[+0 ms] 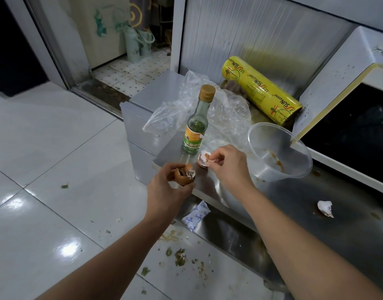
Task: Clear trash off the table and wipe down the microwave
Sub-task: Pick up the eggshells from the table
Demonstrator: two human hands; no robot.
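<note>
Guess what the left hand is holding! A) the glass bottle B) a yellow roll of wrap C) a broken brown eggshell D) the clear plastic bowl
C: the left hand is closed around a broken brown eggshell, while the glass bottle, yellow roll and clear plastic bowl all sit on the table untouched.
</note>
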